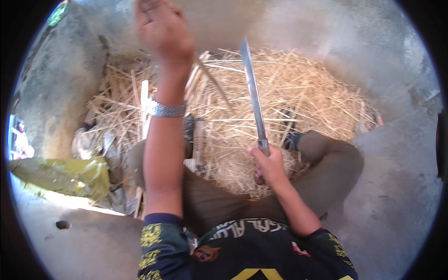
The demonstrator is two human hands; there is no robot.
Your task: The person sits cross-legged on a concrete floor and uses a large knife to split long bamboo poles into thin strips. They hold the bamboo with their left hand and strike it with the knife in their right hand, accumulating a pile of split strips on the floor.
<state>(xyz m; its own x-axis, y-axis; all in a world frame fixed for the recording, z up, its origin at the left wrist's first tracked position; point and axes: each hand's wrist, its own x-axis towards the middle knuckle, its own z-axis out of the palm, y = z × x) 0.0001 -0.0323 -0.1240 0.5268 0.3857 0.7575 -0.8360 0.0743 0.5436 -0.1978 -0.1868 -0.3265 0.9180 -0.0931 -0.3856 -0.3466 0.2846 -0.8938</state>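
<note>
My right hand (268, 167) is closed around the wooden handle of a long machete (254, 91). Its straight, bare blade points away from me over the shavings. My left hand (164, 32) is raised at the far left, curled and smeared by motion. A thin strip of bamboo (215, 85) slants down from behind that wrist and seems to be held in the fist; the grip itself is hidden. A silvery watch band (167, 108) circles my left wrist. Between my bent legs stands a short wooden piece (199, 142), close to my left knee.
A thick heap of pale shavings and strips (289, 88) covers the floor before me. Grey concrete walls (368, 56) rise behind and beside it. At the left lie a yellow sack (70, 175) and a pale flat slat (144, 95). A small hole (63, 225) shows in the concrete at lower left.
</note>
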